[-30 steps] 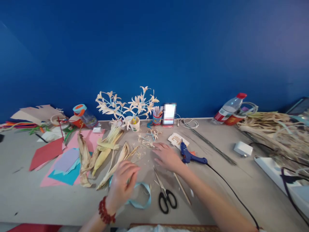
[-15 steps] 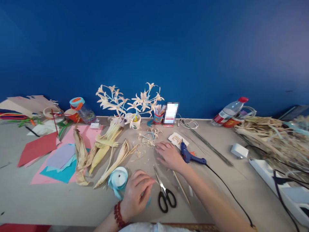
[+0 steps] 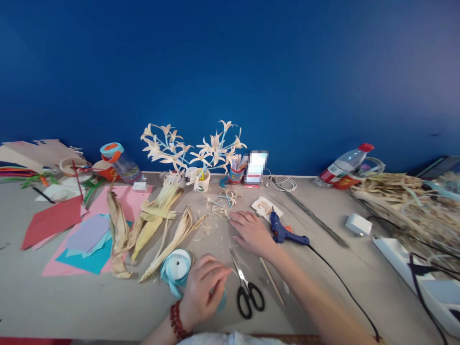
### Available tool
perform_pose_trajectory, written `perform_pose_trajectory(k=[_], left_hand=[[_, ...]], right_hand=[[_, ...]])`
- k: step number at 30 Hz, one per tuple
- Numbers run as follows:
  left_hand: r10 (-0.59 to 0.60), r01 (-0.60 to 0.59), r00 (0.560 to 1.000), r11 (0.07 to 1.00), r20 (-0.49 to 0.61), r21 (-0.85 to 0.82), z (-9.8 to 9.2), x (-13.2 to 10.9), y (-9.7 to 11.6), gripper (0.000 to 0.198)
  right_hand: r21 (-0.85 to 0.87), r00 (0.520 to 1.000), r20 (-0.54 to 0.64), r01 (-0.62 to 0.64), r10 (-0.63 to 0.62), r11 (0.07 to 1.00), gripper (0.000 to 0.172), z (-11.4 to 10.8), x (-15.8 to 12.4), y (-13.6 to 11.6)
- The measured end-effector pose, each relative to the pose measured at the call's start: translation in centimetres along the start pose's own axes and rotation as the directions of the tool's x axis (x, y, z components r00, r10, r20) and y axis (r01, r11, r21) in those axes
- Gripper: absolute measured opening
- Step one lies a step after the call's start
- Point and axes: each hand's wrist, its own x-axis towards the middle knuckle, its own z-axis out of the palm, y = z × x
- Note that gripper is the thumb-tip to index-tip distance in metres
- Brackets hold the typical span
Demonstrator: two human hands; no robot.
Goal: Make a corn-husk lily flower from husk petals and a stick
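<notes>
My left hand (image 3: 204, 287), with a red bead bracelet at its wrist, is closed with fingers curled and thumb against the index finger. Whatever it pinches, if anything, is too small to make out. A roll of light blue ribbon (image 3: 177, 266) lies just left of it. My right hand (image 3: 251, 233) rests palm down on the table, fingers stretched forward, near a small husk flower piece with blue stems (image 3: 227, 197) and pale scraps (image 3: 218, 212). Between my hands lie black-handled scissors (image 3: 247, 287), blades partly apart. A thin stick (image 3: 272, 281) lies under my right forearm.
A blue glue gun (image 3: 283, 231) with its cord lies right of my right hand. Corn husks (image 3: 154, 230) and coloured paper (image 3: 53, 220) spread leftward. Husk flowers (image 3: 212, 148) stand in a cup at the back. Wires (image 3: 316, 218) and a power strip (image 3: 406, 273) are at right.
Both hands keep nearly the same pose and place. The view has shifted very slightly; no object has visibly been moved.
</notes>
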Motion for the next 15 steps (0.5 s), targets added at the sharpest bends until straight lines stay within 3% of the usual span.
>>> perform_pose_trajectory(k=[5, 15], left_hand=[[-0.001, 0.000, 1.000, 1.000, -0.006, -0.007, -0.1, -0.2, -0.2, 0.038], [-0.007, 0.007, 0.999, 1.000, -0.037, -0.009, -0.1, -0.2, -0.4, 0.038]], right_hand=[[0.035, 0.999, 0.028, 0.018, -0.019, 0.999, 0.051, 0.1, 0.6, 0.0], [0.067, 0.999, 0.037, 0.010, -0.012, 0.998, 0.046, -0.9, -1.0, -0.2]])
